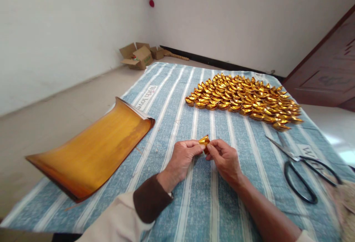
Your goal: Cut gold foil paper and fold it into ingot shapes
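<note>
Between my two hands is a small piece of folded gold foil paper (204,140), held just above the striped cloth. My left hand (183,157) pinches its left side between thumb and fingers. On the other side, my right hand (224,157) grips the lower right part, with the fingertips of both hands nearly meeting. Part of the piece is hidden behind my fingers. Rows of folded gold paper ingots (238,96) stand close together beyond my right hand. To the left lies a stack of gold foil paper sheets (97,145), its edges curling up.
Black-handled scissors (295,158) lie at the right, blades pointing away and left. A blue and white striped cloth (166,131) covers the table. An open cardboard box (141,57) sits on the floor past the far left corner. A reddish-brown door (327,64) stands at the right.
</note>
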`<state>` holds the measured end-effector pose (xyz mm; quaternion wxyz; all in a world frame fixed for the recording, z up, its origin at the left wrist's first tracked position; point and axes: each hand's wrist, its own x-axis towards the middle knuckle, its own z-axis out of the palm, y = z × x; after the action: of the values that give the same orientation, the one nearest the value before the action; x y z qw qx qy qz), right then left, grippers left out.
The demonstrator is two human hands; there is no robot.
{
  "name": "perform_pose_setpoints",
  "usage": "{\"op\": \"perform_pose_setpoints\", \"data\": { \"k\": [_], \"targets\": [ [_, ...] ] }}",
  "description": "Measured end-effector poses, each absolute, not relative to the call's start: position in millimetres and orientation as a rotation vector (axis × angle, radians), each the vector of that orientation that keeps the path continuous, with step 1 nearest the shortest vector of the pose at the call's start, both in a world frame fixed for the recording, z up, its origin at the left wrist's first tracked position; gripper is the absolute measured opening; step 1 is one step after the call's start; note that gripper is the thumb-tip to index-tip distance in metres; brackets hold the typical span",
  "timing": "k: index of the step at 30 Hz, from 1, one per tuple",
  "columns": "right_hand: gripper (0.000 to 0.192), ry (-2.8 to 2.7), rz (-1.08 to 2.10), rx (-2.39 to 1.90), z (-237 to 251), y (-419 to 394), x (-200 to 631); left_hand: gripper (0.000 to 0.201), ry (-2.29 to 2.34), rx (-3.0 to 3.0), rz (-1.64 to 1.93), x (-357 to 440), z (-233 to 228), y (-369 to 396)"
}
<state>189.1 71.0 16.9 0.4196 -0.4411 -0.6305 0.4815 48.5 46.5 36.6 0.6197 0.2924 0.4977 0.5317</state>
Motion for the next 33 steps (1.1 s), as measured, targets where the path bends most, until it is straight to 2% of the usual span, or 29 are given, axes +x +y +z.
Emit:
{"op": "perform_pose_setpoints", "data": {
  "k": [5,10,19,33],
  "targets": [
    [0.014,-1.603,1.233,-1.012,14.3,71.1,189.6,0.013,1.120,0.596,1.240,46.2,33.8,47.9],
    [0.031,-1.739,1.090,-0.884,11.9,72.6,194.4,0.015,1.023,0.460,1.248,42.0,35.7,49.8],
    [0.027,-1.673,0.963,-1.031,17.6,68.5,192.3,0.015,0.927,0.381,1.258,40.2,35.5,49.0],
    [0.027,-1.730,0.891,-0.997,24.1,65.9,196.7,0.012,0.798,0.298,1.175,41.6,38.2,46.4]
  ]
}}
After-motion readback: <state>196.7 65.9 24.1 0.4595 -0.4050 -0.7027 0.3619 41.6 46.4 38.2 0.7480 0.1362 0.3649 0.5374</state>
